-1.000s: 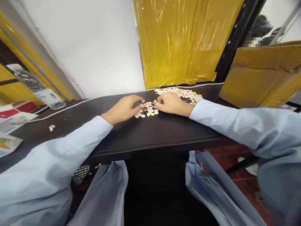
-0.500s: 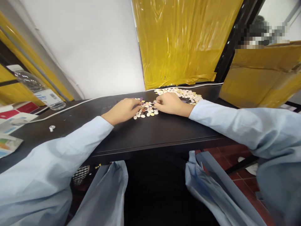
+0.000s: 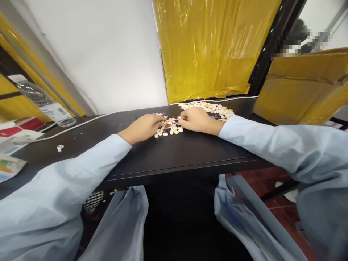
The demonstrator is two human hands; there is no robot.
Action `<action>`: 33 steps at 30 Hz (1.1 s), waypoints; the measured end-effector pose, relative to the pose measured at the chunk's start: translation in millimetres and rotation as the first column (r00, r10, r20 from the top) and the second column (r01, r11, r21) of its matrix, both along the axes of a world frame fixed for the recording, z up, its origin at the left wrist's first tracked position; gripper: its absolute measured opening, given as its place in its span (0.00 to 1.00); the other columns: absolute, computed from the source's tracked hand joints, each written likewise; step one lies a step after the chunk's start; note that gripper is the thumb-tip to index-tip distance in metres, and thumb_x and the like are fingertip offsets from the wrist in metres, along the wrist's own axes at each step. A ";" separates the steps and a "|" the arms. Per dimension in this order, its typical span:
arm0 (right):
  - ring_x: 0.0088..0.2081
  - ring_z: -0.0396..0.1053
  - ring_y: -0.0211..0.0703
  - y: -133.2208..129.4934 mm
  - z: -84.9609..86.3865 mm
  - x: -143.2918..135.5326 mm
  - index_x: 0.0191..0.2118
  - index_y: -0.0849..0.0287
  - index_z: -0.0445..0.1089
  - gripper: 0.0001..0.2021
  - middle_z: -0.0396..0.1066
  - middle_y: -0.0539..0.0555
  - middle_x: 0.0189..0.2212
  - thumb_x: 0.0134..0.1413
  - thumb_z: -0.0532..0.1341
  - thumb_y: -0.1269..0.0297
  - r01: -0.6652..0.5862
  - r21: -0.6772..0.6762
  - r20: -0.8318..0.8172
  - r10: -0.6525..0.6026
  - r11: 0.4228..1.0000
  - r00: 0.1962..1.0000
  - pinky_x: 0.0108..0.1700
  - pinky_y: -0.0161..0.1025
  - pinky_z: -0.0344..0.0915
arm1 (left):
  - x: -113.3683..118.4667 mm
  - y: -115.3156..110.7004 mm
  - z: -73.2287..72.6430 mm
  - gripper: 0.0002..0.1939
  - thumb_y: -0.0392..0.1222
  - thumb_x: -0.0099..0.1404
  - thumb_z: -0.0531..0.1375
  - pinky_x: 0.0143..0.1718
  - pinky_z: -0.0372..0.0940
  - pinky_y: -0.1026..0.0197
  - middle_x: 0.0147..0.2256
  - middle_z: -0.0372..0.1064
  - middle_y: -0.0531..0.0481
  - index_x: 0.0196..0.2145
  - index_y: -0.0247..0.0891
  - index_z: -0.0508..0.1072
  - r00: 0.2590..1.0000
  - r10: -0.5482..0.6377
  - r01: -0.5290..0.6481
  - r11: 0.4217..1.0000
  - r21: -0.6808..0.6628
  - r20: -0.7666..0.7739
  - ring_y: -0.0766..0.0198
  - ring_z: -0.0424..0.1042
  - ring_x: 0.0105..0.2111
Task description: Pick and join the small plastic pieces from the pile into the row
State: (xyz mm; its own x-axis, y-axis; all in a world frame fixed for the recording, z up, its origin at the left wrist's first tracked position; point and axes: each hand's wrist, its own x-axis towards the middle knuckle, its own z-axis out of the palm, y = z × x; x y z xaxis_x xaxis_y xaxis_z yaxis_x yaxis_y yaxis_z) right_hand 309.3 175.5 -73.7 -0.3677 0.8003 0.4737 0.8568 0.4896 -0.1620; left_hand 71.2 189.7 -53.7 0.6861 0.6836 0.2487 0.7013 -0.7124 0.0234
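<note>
Small oval button-like pieces (image 3: 171, 127), white, yellow, purple and brown, lie in a loose cluster on the black table (image 3: 163, 154). At the cluster's left edge is my left hand (image 3: 143, 127), palm down, its fingertips among the pieces; what they touch is too small to tell. From the right, my right hand (image 3: 197, 119) reaches to the other side of the cluster with its fingers curled together in a pinch, and anything between them is hidden. Behind my right hand spreads a larger pile of mostly white and pale pieces (image 3: 214, 107).
A plastic bottle (image 3: 51, 107), packets (image 3: 12, 165) and a white earbud (image 3: 60, 148) are on the left. A white cable (image 3: 108, 114) runs along the table's back. At the right stands a cardboard box (image 3: 301, 87), with a person partly visible behind it.
My left hand's thumb and fingers have shifted slightly and drawn closer together over the pieces. My right hand looks nearly unmoved.
</note>
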 end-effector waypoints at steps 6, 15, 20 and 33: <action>0.24 0.54 0.38 0.0 -0.1 1.2 0.21 0.59 0.66 0.11 0.65 0.50 0.19 0.52 0.57 0.63 -0.013 -0.006 -0.013 0.013 1.000 1.000 0.30 0.39 0.45 | -9.3 12.2 -3.8 0.28 0.33 0.65 0.49 0.61 0.63 0.50 0.59 0.71 0.40 0.60 0.35 0.71 0.984 0.177 -0.174 0.981 0.088 -0.025 0.50 0.70 0.58; 0.25 0.56 0.39 3.1 -1.9 1.8 0.22 0.59 0.68 0.11 0.67 0.51 0.20 0.52 0.57 0.63 -0.012 0.001 -0.010 0.012 1.000 1.000 0.31 0.39 0.46 | -17.9 20.9 -4.2 0.22 0.33 0.61 0.52 0.52 0.68 0.51 0.51 0.76 0.39 0.49 0.38 0.78 0.957 0.265 -0.256 0.962 0.094 -0.116 0.47 0.75 0.49; 0.25 0.56 0.39 4.5 -2.9 1.5 0.22 0.59 0.69 0.11 0.68 0.51 0.21 0.52 0.57 0.63 0.000 -0.001 -0.004 0.000 1.000 1.000 0.31 0.39 0.46 | -17.6 23.0 -1.4 0.23 0.31 0.58 0.52 0.50 0.68 0.54 0.47 0.79 0.41 0.47 0.37 0.80 0.962 0.247 -0.237 0.967 0.096 -0.113 0.50 0.76 0.46; 0.25 0.58 0.39 3.9 -2.5 1.7 0.24 0.59 0.71 0.10 0.71 0.52 0.22 0.52 0.57 0.64 -0.010 -0.008 0.000 0.010 1.000 1.000 0.31 0.39 0.46 | -17.6 22.6 1.7 0.18 0.30 0.59 0.52 0.46 0.68 0.53 0.41 0.77 0.40 0.41 0.35 0.79 0.972 0.215 -0.204 0.972 0.113 -0.094 0.51 0.75 0.42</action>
State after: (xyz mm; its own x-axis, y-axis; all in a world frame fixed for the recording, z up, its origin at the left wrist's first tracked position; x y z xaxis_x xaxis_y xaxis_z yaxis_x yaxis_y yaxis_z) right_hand 311.0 179.3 -76.3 -0.3756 0.8003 0.4675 0.8521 0.4965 -0.1654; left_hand 53.6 212.3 -52.0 0.5563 0.7897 0.2588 0.8298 -0.5442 -0.1231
